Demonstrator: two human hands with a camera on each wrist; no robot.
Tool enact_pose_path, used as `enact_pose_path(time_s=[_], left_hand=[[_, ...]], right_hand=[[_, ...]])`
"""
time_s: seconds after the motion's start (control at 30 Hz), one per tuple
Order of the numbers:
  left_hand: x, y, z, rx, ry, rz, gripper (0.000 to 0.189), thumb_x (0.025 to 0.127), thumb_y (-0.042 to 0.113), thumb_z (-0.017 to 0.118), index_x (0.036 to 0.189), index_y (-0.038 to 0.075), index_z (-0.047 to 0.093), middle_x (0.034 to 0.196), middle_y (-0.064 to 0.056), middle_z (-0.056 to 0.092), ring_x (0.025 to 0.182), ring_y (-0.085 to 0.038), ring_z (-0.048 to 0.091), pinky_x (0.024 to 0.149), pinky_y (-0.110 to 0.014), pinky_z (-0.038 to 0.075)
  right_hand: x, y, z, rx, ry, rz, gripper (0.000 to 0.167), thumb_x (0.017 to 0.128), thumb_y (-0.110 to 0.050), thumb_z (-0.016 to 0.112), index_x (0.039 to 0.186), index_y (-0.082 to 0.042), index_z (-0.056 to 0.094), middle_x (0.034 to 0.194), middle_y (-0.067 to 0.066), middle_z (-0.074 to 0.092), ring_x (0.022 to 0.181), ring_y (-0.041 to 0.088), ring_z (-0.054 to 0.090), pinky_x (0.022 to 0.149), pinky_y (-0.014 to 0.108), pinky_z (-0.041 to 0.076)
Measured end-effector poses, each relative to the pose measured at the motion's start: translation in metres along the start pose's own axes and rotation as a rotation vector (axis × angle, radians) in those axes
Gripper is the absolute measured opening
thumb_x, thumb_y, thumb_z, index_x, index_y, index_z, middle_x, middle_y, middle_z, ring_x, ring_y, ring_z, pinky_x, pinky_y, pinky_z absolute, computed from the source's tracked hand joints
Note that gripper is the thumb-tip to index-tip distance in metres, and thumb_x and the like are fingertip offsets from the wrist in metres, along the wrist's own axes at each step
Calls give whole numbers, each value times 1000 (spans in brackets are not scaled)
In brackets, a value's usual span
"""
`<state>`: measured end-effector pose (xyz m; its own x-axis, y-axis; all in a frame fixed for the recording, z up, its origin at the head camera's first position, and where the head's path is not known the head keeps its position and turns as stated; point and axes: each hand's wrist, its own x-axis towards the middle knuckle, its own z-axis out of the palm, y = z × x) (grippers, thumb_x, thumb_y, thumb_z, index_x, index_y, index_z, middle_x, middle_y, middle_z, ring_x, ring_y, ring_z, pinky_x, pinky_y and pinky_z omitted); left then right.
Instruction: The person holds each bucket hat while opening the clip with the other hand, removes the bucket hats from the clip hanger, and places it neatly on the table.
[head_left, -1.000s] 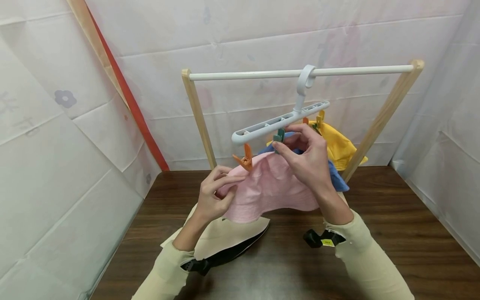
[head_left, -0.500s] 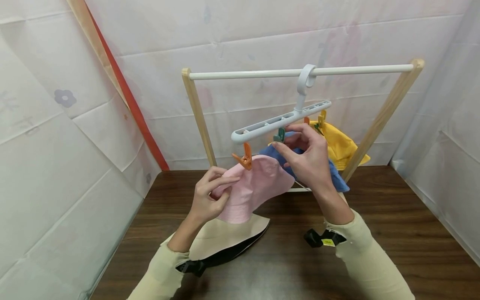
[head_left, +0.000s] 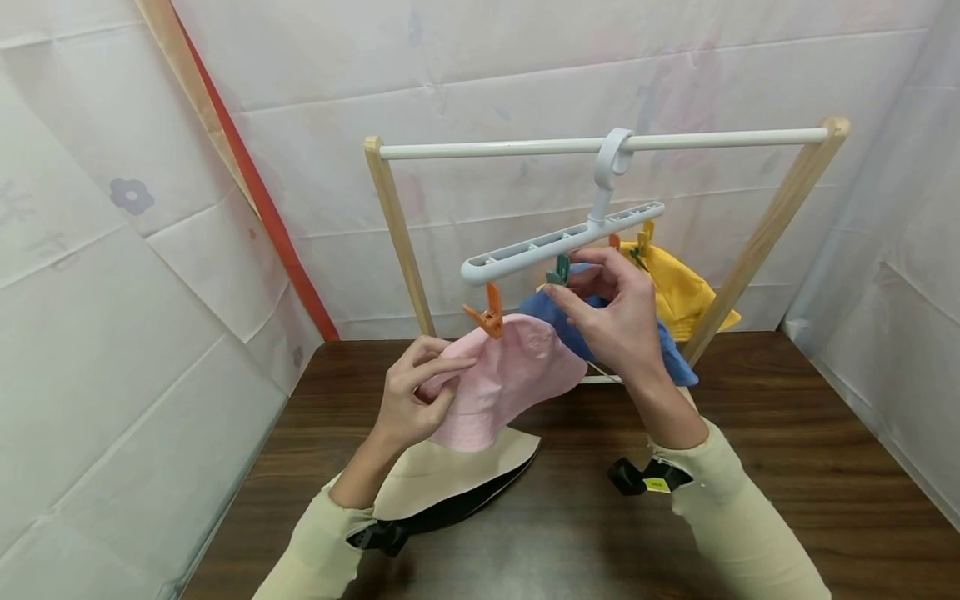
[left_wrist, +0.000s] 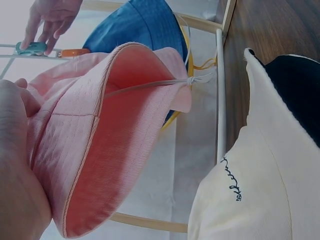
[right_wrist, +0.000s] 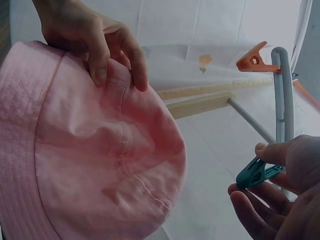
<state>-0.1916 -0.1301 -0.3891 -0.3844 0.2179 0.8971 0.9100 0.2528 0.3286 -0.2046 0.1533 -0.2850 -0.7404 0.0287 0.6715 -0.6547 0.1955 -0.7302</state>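
Observation:
My left hand point(head_left: 412, 387) pinches a pink bucket hat point(head_left: 491, 383) at its left side, thumb in front and fingers over the crown. The hat hangs below a pale grey clip hanger point(head_left: 525, 252). My right hand point(head_left: 618, 312) holds a green clothespin point(right_wrist: 257, 172) between thumb and fingers under the hanger bar. An orange clothespin point(right_wrist: 252, 60) hangs from the hanger's near end; in the right wrist view it is apart from the hat. In the left wrist view the hat's opening shows a white cord point(left_wrist: 150, 85) inside.
The hanger hooks over a white rod point(head_left: 487, 150) with wooden posts. Behind my right hand hang a blue hat point(head_left: 547, 310) and a yellow hat point(head_left: 675, 287), near a yellow clothespin point(head_left: 645, 237). A cream hat point(head_left: 457, 468) with dark lining lies on the brown table point(head_left: 570, 533).
My left hand has moved left and slightly down with the pink hat, whose right side has come away from my right hand. The blue hat shows more. My right hand has stayed at the green clothespin.

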Motion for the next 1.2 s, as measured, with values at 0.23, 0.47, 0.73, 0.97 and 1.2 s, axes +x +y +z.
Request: enact_pose_path(time_s=[0.23,0.47,0.73,0.97,1.2], left_hand=[[-3,2,-5,8,-1,-13,36,84,-17,69,109,2,87,108,-20,72,100,-22,69,86,-17,54],[-6,3,-10,-1,6,2,36,84,-18,69,108,1,87,108,-21,72,103,-21,71,89,-15,55],[-7,3,-19,-14,11,16,33,85,-17,69,108,-1,86,108,-23,72,105,-22,70,93,-15,55],[-9,3,-26,-8,13,4,33,84,-18,70,107,-1,86,107,-23,72,108,-19,70,98,-15,56],[-10,4,-30,-6,19,-5,34,84,-19,69,107,-1,87,106,-22,72,104,-17,71,93,-14,55]], right_hand=[[0,-4,1,9,-4,11,40,91,3,90,128,4,76,102,30,82,80,-3,75,82,15,63],[1,-7,5,36,-21,-2,42,90,4,91,129,5,75,107,26,84,81,-4,76,81,18,65],[3,-10,7,58,-17,-16,43,89,4,91,128,6,75,108,25,83,82,-3,76,81,16,64],[2,-12,8,60,-8,-36,42,89,3,91,128,6,75,103,26,84,79,-3,76,79,17,64],[1,-14,8,28,14,-13,42,89,1,91,129,4,75,103,28,83,79,-2,74,79,16,63]])
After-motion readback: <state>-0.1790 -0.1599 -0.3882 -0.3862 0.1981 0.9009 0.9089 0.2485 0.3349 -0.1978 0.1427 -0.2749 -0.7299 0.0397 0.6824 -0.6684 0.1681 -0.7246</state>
